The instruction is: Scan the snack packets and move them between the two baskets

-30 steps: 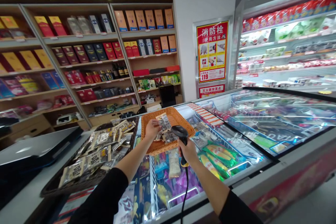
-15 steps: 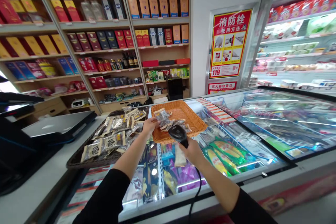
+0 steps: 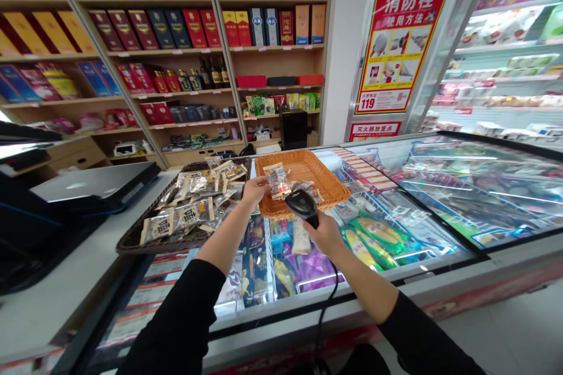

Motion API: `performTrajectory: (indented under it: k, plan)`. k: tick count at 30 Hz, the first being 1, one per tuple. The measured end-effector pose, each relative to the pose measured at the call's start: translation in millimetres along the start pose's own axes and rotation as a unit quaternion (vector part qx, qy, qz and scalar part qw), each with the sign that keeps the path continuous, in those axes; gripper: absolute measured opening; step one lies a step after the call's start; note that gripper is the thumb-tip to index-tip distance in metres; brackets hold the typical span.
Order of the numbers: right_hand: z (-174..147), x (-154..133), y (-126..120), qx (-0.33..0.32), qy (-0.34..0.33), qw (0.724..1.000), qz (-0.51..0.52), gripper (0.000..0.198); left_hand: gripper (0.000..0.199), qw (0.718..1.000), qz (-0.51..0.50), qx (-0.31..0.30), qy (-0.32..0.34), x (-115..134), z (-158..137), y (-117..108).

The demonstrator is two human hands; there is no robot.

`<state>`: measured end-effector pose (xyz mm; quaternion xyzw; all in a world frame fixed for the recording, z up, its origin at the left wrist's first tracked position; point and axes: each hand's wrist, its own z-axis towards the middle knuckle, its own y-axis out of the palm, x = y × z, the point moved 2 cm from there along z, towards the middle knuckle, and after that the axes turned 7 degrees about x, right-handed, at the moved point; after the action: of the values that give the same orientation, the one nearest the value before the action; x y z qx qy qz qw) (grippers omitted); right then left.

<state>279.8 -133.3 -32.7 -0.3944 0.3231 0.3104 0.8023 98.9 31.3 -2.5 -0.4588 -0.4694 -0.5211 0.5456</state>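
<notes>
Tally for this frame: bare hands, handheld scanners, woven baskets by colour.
Bare hands: 2 (left hand, right hand)
Handheld scanner: 1
Orange-brown woven basket: 1
Dark woven basket: 1
Total: 5

Wicker basket (image 3: pixel 324 180): orange-tan, woven pattern. Barcode scanner (image 3: pixel 301 203): black; cord (image 3: pixel 337 279) black. Snack packets (image 3: pixel 191 214): clear, beige ends, black characters. Wicker tray (image 3: pixel 128 241): dark brown. Sleeves (image 3: pixel 176 310): black.
</notes>
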Motion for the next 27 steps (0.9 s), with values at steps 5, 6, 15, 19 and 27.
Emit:
performTrajectory:
  k: [5,6,15,19,27]
  plan:
    - [1,1,-1,-0.001,0.018,1.0,-0.001,0.029,0.035,0.999,-0.007,-0.009,-0.035,-2,1,-1]
    - [1,1,-1,-0.004,0.024,1.0,0.006,0.028,0.034,0.999,-0.009,-0.01,-0.035,-3,2,-1]
    - [2,17,4,-0.017,0.104,0.989,0.106,0.031,0.035,0.948,0.194,0.09,0.237,37,-22,-13]
    - [1,21,4,-0.026,0.105,0.988,0.107,0.032,0.048,0.856,0.334,0.144,0.367,78,-52,-72]
    - [0,17,5,-0.027,0.073,0.995,0.067,0.03,0.046,0.786,0.561,0.194,0.171,52,-75,-187]
